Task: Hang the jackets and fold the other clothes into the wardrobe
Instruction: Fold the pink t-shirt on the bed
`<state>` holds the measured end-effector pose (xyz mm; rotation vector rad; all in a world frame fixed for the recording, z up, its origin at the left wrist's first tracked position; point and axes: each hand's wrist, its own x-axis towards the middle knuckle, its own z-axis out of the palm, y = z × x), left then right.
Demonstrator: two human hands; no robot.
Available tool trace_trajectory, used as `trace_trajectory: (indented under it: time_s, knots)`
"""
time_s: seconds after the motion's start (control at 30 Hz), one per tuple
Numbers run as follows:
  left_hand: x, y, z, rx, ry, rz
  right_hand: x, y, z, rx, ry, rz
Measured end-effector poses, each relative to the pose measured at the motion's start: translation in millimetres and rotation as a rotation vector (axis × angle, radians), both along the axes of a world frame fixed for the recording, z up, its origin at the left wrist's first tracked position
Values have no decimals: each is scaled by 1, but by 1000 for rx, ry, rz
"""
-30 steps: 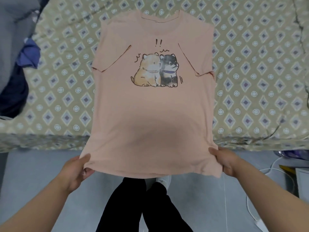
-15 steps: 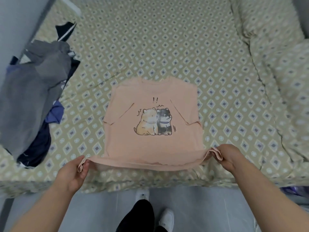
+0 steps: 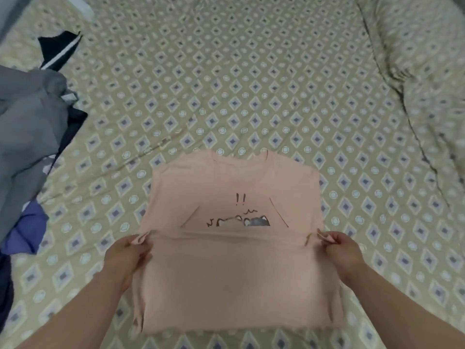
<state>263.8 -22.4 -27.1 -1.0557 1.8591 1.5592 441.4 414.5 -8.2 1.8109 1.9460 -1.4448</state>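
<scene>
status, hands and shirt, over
Left hand, right hand each pinching a hem corner. Pink t-shirt on bed, lower half folded up over the chest. Clothes pile at left, clear of it.

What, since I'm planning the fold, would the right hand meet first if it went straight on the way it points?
Likely the upper half of the pink T-shirt, lying flat on the bedspread: the right hand, pinching the hem, points forward over it. Its height above the fabric is unclear.
</scene>
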Motion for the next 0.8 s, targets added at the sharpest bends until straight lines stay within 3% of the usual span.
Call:
trace_trajectory:
  time_s: [0.17,0.43,0.5,0.67,0.8]
  knots:
    - [-5,-9,-44,-205,39,-38,-4,3,-27,188,-49,120]
    - [-41,6,-18,-561,221,-56,-62,29,-26,408,21,-13]
    - [-69,16,-6,-554,248,-52,-88,40,-21,368,95,-47]
    - [-162,45,-8,-292,254,77,-167,76,-20,292,179,-180]
    - [-232,67,-28,-267,252,41,-227,107,-31,265,171,-151]
